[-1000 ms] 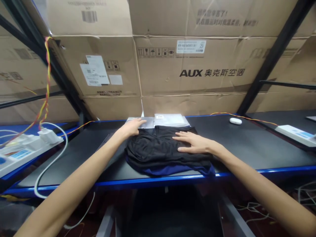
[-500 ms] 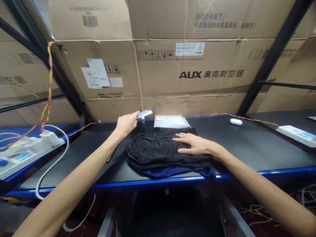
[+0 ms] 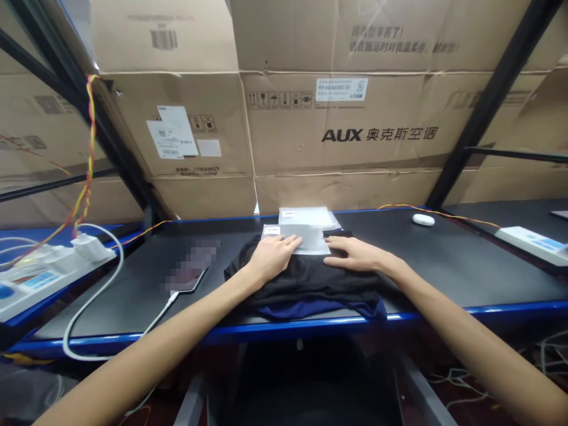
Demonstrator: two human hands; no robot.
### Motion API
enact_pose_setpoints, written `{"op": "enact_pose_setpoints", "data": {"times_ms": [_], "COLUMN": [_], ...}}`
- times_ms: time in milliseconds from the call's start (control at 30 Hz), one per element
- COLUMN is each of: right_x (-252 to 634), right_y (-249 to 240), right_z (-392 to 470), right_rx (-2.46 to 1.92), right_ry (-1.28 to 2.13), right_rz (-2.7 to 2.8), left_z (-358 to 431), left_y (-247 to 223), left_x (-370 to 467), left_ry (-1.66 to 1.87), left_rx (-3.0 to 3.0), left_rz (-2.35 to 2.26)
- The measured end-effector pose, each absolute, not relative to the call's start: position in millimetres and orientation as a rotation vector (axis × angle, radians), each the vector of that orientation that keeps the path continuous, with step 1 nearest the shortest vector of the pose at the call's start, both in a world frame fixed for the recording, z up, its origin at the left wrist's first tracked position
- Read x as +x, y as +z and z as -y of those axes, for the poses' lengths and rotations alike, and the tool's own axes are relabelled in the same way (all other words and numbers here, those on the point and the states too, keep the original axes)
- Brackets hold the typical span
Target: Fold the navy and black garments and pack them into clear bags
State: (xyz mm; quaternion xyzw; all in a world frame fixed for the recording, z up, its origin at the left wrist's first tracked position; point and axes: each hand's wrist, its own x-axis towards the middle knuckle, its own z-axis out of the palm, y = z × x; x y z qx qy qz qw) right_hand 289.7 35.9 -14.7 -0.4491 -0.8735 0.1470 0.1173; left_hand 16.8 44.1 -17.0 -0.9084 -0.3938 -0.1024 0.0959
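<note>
Black and dark-blue cloth [image 3: 310, 284] lies in a folded heap at the front middle of the table. On its back part rests a flat translucent packet [image 3: 310, 238] with a small white label. My left hand [image 3: 273, 257] lies on the packet's near edge and the cloth, fingers spread. Just right of the packet, my right hand [image 3: 355, 254] rests on the cloth with its fingers apart. A second translucent packet [image 3: 310, 217] with a label lies behind the first one, partly overlapped by it.
A phone-like item [image 3: 190, 266], partly pixelated, lies on the left with a white cable. Power strips [image 3: 48, 272] stand at the far left and right. A white case [image 3: 423, 219] sits right of the packets. Cardboard boxes [image 3: 355, 160] wall off the back.
My left hand has moved right and nearer, from behind the cloth onto it. The packet it held in the air now lies flat on the cloth. My right hand has shifted slightly right.
</note>
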Motion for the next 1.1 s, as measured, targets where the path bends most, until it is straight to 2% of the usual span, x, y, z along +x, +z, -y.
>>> {"op": "enact_pose_setpoints", "data": {"times_ms": [167, 267, 500, 867, 1100], "right_x": [288.6, 288.7, 291.0, 294.6, 264.1], "right_y": [-8.7, -6.5, -7.6, -11.1, -21.5], "right_z": [-33.3, -32.3, -33.9, -37.7, -31.7], "right_rx": [-1.221, -1.185, -1.204, -1.422, -1.001], "right_ry": [0.487, 0.492, 0.473, 0.365, 0.174], "right_rz": [2.551, 2.544, 2.518, 2.304, 2.376], "left_z": [-44.4, -43.8, -62.2, -62.1, -59.9], "left_y": [7.3, 17.1, -4.4, -25.0, -22.6], "left_x": [-18.5, -45.0, -72.4, -74.1, -71.5], "left_ry": [-0.268, -0.316, -0.476, -0.660, -0.607], "left_rx": [-2.980, -3.031, -2.836, -2.673, -2.650], "left_rz": [0.963, 0.995, 1.174, 0.978, 0.960]}}
